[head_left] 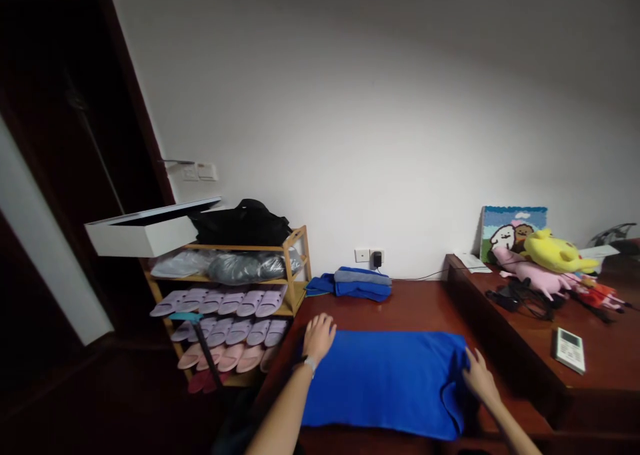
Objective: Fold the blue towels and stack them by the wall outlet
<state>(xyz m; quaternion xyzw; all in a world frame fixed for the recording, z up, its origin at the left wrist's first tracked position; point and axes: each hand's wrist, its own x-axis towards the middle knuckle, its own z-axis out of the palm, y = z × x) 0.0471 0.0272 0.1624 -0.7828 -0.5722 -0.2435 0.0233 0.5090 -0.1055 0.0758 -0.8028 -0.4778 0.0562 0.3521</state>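
A blue cloth (383,381) lies spread on the reddish-brown wooden surface (415,305), its right end rumpled and partly folded. My left hand (319,337) rests on the cloth's upper left corner, fingers apart and stretched forward. At the right edge my right hand (477,375) has its fingers closed round the blue fabric. Behind, against the wall, folded blue and grey cloths (363,285) sit in a small pile.
At the left stands a wooden shoe rack (293,275) with several slippers, a black bag (245,223) and a white box (145,236). The raised ledge at right holds plush toys (555,251), a picture (515,225) and a white device (569,349).
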